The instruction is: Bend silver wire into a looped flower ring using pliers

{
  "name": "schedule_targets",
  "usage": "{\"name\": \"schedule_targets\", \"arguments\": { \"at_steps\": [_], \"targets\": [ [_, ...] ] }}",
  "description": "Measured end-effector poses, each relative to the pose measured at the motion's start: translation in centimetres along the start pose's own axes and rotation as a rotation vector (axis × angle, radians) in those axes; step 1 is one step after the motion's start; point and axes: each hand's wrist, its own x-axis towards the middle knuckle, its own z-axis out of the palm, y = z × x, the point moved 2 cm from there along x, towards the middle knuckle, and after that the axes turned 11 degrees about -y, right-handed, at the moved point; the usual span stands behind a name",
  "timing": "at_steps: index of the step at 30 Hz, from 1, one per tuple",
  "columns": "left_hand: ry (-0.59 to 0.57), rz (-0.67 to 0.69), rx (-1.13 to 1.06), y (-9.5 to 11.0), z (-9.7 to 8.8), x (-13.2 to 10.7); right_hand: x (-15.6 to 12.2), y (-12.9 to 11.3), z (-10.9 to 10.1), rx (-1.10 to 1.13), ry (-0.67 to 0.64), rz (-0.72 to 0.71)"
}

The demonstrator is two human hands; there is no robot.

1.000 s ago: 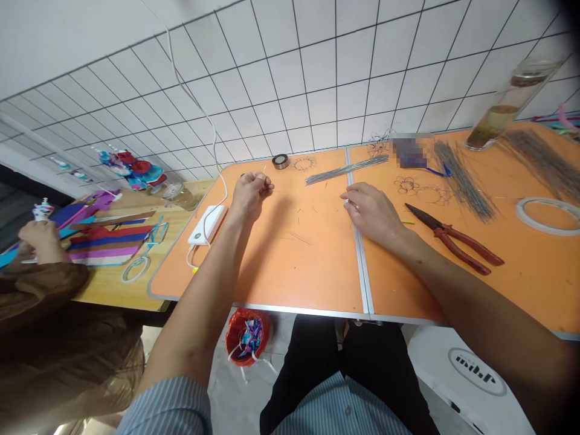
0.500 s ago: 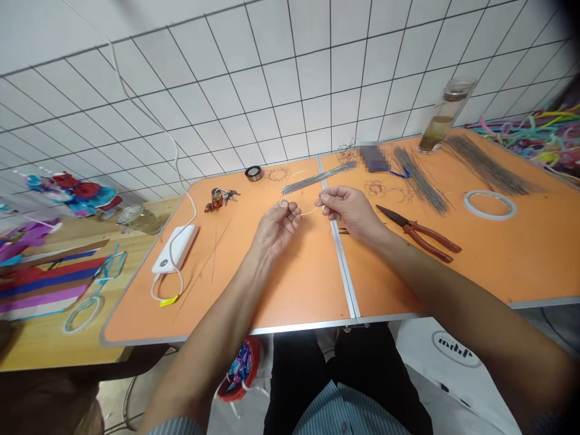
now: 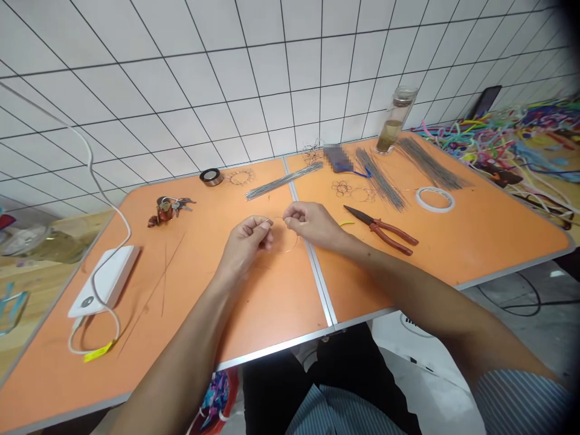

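Over the middle of the orange table my left hand and my right hand are close together. Both pinch a thin wire that curves into a small loop between and below the fingertips. The fingers of each hand are closed on the wire's ends. Red-handled pliers lie just right of my right hand. A bundle of straight wires lies behind the hands.
A white power bank with its cable lies at the left, a bunch of keys and a tape roll farther back. More wire bundles, small wire flowers, a white tape ring and a glass jar sit at the right.
My hands have drawn closer together and the wire between them has bent from a shallow curve into a loop. The view has swung to the right.
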Motion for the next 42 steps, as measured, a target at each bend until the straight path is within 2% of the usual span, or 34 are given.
{"name": "schedule_targets", "arguments": {
  "at_steps": [6,14,20,31,42],
  "targets": [
    [-0.001,0.003,0.017,0.2,0.1,-0.2,-0.2,-0.2,0.2,-0.057,-0.049,-0.059],
    [0.086,0.057,-0.184,0.1,-0.2,0.4,0.1,0.5,-0.1,-0.026,-0.002,-0.059],
    [0.035,0.014,-0.190,0.5,0.3,0.2,0.0,0.2,-0.3,-0.038,0.033,-0.073],
    [0.006,0.033,-0.190,0.5,0.3,0.1,-0.8,-0.8,-0.4,-0.108,0.055,-0.134],
    [-0.001,-0.025,-0.312,0.9,0.6,-0.1,-0.8,-1.6,-0.3,0.172,0.010,-0.002]
  ]
}}
